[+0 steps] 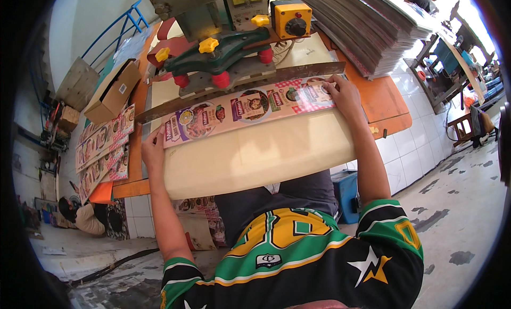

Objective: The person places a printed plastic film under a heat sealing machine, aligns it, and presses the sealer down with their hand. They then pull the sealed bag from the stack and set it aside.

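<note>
**Printed strip held at both ends under the press bar**

Item: one long printed strip [250,109], food pictures in a row, lay slantwise across the far edge of a pale cream board [255,157], its upper edge tucked just beneath a dark metal bar [239,88].

Left hand [153,149]: fingers pinched narrow on the strip's left end, at the board's left edge.

Right hand [343,96]: fingers spread flat, pressing the strip's right end beside the bar.

Board: near edge overhung the person's lap; its wide middle lay bare between the forearms.

Behind the bar: a green press arm [223,51] with yellow and red knobs, closing off the far side. A yellow switch box [291,19] stood to its right.

Right rear: a tall stack of sheets [367,27] on the orange table [383,101], near the right hand.

Left: an open cardboard box [112,93]; more printed strips [101,149] fanned along the table's left edge, well apart from the left hand.

Below: white tiled table front, stained concrete floor [452,202].
</note>
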Action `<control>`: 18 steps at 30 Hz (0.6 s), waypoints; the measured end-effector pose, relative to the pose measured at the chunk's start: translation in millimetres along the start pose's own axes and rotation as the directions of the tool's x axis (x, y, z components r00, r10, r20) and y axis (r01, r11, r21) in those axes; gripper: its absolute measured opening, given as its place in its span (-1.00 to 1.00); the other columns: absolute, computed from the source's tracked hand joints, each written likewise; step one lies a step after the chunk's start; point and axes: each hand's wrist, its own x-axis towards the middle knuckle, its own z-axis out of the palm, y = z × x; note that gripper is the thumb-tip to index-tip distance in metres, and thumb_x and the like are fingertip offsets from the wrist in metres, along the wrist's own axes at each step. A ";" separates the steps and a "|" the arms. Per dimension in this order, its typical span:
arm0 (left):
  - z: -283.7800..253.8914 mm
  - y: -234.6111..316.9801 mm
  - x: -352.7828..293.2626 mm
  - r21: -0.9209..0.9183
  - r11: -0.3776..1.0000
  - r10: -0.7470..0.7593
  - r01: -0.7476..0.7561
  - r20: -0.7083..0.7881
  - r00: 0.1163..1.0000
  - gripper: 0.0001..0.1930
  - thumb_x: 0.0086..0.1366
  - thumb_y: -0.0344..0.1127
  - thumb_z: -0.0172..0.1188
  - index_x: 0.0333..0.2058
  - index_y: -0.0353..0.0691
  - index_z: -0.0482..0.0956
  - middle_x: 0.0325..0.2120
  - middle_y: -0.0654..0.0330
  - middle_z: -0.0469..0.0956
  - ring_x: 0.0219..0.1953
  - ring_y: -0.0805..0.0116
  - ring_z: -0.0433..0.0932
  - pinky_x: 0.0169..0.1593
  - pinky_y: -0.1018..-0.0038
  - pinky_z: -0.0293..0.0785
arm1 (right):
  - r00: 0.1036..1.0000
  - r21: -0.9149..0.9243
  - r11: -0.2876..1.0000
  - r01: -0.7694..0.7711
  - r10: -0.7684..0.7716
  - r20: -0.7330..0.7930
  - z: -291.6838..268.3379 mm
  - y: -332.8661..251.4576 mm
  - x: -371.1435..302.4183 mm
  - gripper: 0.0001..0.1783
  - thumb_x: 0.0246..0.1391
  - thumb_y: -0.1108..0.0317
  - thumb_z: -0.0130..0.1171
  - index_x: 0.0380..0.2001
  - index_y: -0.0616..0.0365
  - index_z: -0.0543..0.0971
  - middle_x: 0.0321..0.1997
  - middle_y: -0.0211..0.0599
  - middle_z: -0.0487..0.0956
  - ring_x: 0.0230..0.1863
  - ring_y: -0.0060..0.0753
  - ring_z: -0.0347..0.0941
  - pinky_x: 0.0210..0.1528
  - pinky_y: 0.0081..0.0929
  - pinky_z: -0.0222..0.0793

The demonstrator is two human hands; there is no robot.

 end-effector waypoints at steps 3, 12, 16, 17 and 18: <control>-1.8 11.2 -2.0 0.002 1.000 -0.018 0.018 0.020 1.000 -0.55 0.45 0.02 0.20 0.03 -0.25 0.70 -0.22 0.03 0.76 -0.16 0.42 0.66 -0.02 0.49 0.48 | 1.000 0.004 1.000 -0.008 0.008 -0.005 1.2 5.9 1.8 -0.72 0.21 0.06 0.29 -0.18 0.00 0.68 -0.37 -0.10 0.69 -0.23 0.01 0.61 -0.17 -0.10 0.40; -1.5 8.5 -2.8 -0.027 1.000 -0.003 0.003 0.018 1.000 -0.54 0.45 -0.01 0.20 0.01 -0.33 0.69 -0.26 0.07 0.75 -0.20 0.46 0.63 -0.05 0.49 0.48 | 1.000 0.006 1.000 0.004 -0.004 -0.004 2.9 7.2 2.5 -0.73 0.23 0.08 0.27 -0.20 0.02 0.68 -0.39 -0.10 0.67 -0.27 -0.01 0.59 -0.19 -0.09 0.38; -1.6 -8.0 -2.3 -0.022 0.999 0.040 -0.040 0.021 0.999 -0.58 0.46 -0.07 0.20 0.03 -0.31 0.69 -0.25 0.04 0.74 -0.18 0.45 0.63 -0.05 0.48 0.48 | 0.999 0.003 0.999 0.035 -0.035 0.002 3.5 10.7 3.1 -0.72 0.24 0.08 0.25 -0.18 0.04 0.69 -0.41 -0.08 0.66 -0.26 -0.01 0.59 -0.19 -0.09 0.38; -0.7 -9.5 -4.4 -0.039 0.997 0.065 -0.065 0.013 0.998 -0.59 0.46 -0.08 0.21 0.04 -0.30 0.69 -0.24 0.03 0.74 -0.17 0.44 0.62 -0.05 0.47 0.48 | 0.999 0.011 0.999 0.043 -0.043 0.007 2.5 9.2 1.8 -0.71 0.24 0.08 0.24 -0.16 0.03 0.69 -0.41 -0.08 0.66 -0.26 -0.01 0.59 -0.18 -0.10 0.38; -0.4 -11.3 -7.8 -0.056 0.994 0.089 -0.089 0.005 0.996 -0.60 0.46 -0.09 0.21 0.04 -0.29 0.69 -0.24 0.01 0.73 -0.17 0.42 0.62 -0.06 0.47 0.47 | 0.999 0.019 0.998 0.052 -0.052 0.011 1.1 8.0 -0.8 -0.71 0.25 0.08 0.24 -0.14 0.03 0.70 -0.41 -0.07 0.66 -0.26 0.00 0.59 -0.18 -0.10 0.39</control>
